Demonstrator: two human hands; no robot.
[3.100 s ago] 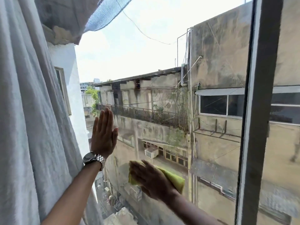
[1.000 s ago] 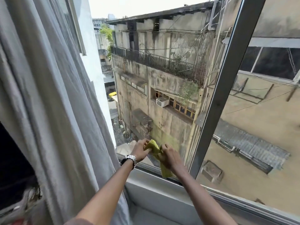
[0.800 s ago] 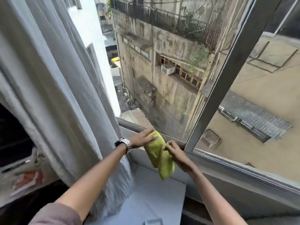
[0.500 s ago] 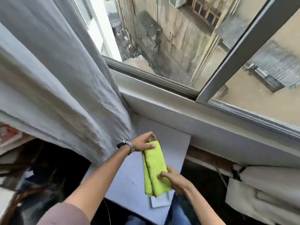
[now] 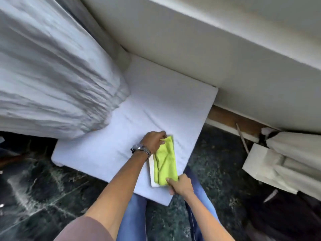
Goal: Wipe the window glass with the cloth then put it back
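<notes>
Head view — 1 yellow-green microfibre cloth [image 5: 165,162], folded long, lying on a small white tray [image 5: 151,168] at the 5 o'clock edge of a white foam board [image 5: 156,94]. Left hand [image 5: 152,141], steel wristwatch [image 5: 141,149] on the wrist, pinches the cloth's 12 o'clock end; right hand [image 5: 180,186] pinches its 6 o'clock end. Grey curtain [image 5: 52,75] at 10 o'clock — its hem on the board.
</notes>
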